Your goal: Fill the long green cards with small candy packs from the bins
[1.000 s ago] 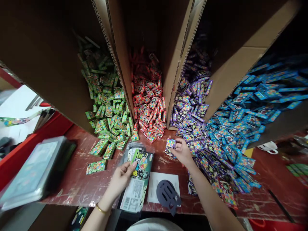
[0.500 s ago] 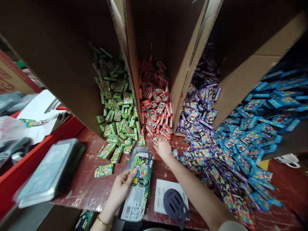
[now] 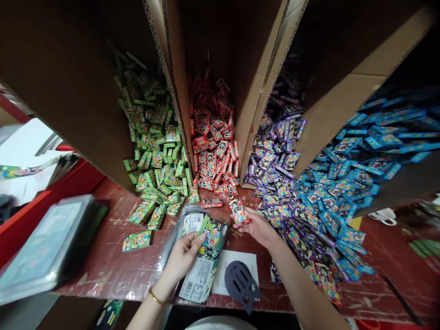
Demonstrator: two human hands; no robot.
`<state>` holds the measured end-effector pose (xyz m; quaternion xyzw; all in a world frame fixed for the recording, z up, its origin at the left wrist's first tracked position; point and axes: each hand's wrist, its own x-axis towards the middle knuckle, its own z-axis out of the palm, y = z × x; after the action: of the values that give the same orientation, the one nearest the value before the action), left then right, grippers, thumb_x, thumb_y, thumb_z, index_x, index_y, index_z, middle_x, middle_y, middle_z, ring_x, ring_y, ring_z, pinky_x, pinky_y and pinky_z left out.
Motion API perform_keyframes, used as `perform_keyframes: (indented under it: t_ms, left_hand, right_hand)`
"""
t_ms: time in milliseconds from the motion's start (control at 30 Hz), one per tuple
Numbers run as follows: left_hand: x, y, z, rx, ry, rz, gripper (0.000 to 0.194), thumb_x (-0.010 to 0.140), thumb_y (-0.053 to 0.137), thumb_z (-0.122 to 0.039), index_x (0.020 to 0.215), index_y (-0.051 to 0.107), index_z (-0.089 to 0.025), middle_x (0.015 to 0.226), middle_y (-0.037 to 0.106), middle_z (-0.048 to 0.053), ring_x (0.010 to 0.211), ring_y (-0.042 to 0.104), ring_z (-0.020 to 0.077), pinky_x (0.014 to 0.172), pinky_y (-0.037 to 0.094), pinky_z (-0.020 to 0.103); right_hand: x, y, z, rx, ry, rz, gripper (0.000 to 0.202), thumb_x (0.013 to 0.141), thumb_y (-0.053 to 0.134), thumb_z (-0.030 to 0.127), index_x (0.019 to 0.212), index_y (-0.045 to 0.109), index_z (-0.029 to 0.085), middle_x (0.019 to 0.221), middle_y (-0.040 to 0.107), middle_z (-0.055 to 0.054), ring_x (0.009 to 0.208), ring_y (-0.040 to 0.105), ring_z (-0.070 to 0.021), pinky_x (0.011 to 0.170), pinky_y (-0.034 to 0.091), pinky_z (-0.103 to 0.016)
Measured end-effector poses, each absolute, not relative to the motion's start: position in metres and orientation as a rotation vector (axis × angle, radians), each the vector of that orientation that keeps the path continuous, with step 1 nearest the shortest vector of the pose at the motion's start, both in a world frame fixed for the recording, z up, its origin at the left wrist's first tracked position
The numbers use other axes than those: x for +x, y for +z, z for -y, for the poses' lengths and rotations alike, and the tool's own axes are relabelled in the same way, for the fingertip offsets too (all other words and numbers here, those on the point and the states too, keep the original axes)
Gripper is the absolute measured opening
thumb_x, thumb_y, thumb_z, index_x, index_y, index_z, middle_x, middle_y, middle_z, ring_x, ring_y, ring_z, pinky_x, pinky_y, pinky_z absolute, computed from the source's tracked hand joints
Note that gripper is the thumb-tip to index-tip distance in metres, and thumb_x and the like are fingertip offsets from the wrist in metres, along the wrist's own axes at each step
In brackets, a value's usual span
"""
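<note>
Several corrugated cartons [image 3: 249,96] stand at twelve o'clock on your scuffed red tabletop [image 3: 110,270]. At six o'clock, your left hand [image 3: 183,256] pinches a flat, glossy oblong pouch [image 3: 216,238], thumb on top; at its one o'clock, your right hand [image 3: 259,230] grips a small red packet [image 3: 238,211].

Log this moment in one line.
left hand: holds printed green pack | right hand: holds red packet | nearby: dark slotted piece over white paper

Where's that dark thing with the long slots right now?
In the head view, the dark slotted thing lies low, near the middle, over a white sheet, just right of the green printed packet that the left hand holds.
</note>
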<state>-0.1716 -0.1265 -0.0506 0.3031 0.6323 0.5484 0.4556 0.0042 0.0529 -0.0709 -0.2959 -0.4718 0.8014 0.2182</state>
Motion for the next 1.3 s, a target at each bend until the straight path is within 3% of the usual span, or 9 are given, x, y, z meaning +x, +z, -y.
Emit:
perform_keyframes:
  t_ms: [167, 333, 400, 600, 800, 900, 1000, 1100, 1300]
  left_hand:
    - [-0.161, -0.047, 0.120, 0.844, 1.320, -1.547, 0.037, 0.075, 0.060, -0.050, 0.076, 0.066, -0.014, 0.064, 0.061, 0.000, 0.061, 0.051, 0.0151, 0.060, 0.039, 0.022]
    - [-0.153, -0.044, 0.122, 0.841, 1.300, -1.547, 0.038, 0.074, 0.061, -0.052, 0.069, 0.064, -0.015, 0.058, 0.056, -0.002, 0.054, 0.046, 0.0128, 0.055, 0.035, 0.022]
    - [-0.147, -0.041, 0.121, 0.838, 1.308, -1.520, 0.038, 0.074, 0.061, -0.052, 0.069, 0.063, -0.015, 0.059, 0.056, -0.002, 0.055, 0.046, 0.0128, 0.056, 0.035, 0.022]
    - [-0.136, -0.030, 0.118, 0.810, 1.348, -1.487, 0.038, 0.076, 0.059, -0.051, 0.071, 0.064, -0.014, 0.060, 0.057, -0.001, 0.056, 0.045, 0.0126, 0.057, 0.034, 0.023]
    - [-0.141, -0.031, 0.122, 0.757, 1.356, -1.485, 0.039, 0.073, 0.061, -0.053, 0.071, 0.066, -0.014, 0.061, 0.060, 0.001, 0.057, 0.049, 0.0143, 0.058, 0.037, 0.025]
    - [-0.140, -0.034, 0.121, 0.780, 1.357, -1.499, 0.038, 0.075, 0.060, -0.051, 0.071, 0.063, -0.014, 0.059, 0.055, -0.001, 0.054, 0.044, 0.0121, 0.054, 0.033, 0.023]
    - [-0.139, -0.037, 0.120, 0.856, 1.341, -1.543, 0.036, 0.077, 0.059, -0.048, 0.067, 0.059, -0.014, 0.052, 0.042, -0.005, 0.050, 0.032, 0.0090, 0.050, 0.025, 0.022]
    - [-0.141, -0.037, 0.120, 0.958, 1.274, -1.535, 0.034, 0.080, 0.058, -0.045, 0.068, 0.058, -0.013, 0.055, 0.042, -0.005, 0.052, 0.032, 0.0088, 0.051, 0.026, 0.022]
    - [-0.141, -0.027, 0.123, 0.975, 1.209, -1.427, 0.029, 0.081, 0.059, -0.041, 0.072, 0.061, -0.013, 0.061, 0.052, -0.002, 0.056, 0.039, 0.0099, 0.055, 0.030, 0.023]
  right_hand:
    - [0.011, -0.048, -0.049, -0.809, 2.013, 1.272, 0.058, 0.067, 0.067, 0.022, 0.119, 0.043, 0.026, 0.088, 0.067, 0.000, 0.072, 0.066, -0.0184, 0.062, 0.053, -0.032]
    - [0.009, -0.030, -0.051, -0.786, 1.545, 1.275, 0.034, 0.060, 0.078, 0.023, 0.076, 0.048, 0.021, 0.075, 0.064, 0.002, 0.066, 0.061, -0.0128, 0.066, 0.050, -0.027]
    - [0.002, -0.026, -0.046, -0.746, 1.477, 1.204, 0.036, 0.061, 0.078, 0.023, 0.070, 0.043, 0.022, 0.073, 0.062, 0.003, 0.067, 0.061, -0.0127, 0.068, 0.050, -0.027]
    - [0.000, -0.021, -0.035, -0.719, 1.425, 1.610, 0.043, 0.075, 0.067, 0.030, 0.115, 0.052, 0.024, 0.104, 0.064, -0.006, 0.090, 0.061, -0.0206, 0.080, 0.049, -0.036]
    - [0.031, -0.009, -0.033, -0.578, 0.998, 2.224, 0.009, 0.079, 0.062, 0.027, 0.087, 0.060, 0.023, 0.100, 0.063, -0.006, 0.097, 0.058, -0.0233, 0.087, 0.044, -0.038]
    - [0.038, -0.005, -0.022, -0.468, 0.954, 2.391, 0.009, 0.079, 0.063, 0.027, 0.082, 0.055, 0.024, 0.116, 0.056, -0.007, 0.109, 0.052, -0.0239, 0.091, 0.042, -0.039]
    - [0.041, -0.006, -0.017, -0.499, 0.855, 2.431, 0.012, 0.081, 0.062, 0.027, 0.073, 0.054, 0.023, 0.102, 0.061, -0.005, 0.102, 0.055, -0.0236, 0.088, 0.041, -0.040]
    - [0.037, -0.010, -0.024, -0.657, 0.960, 2.213, 0.011, 0.079, 0.065, 0.028, 0.084, 0.056, 0.023, 0.086, 0.062, -0.003, 0.085, 0.059, -0.0210, 0.080, 0.045, -0.036]
    - [0.021, -0.022, -0.033, -0.684, 1.432, 1.668, 0.038, 0.077, 0.067, 0.033, 0.112, 0.053, 0.023, 0.096, 0.065, -0.005, 0.087, 0.063, -0.0194, 0.076, 0.051, -0.031]
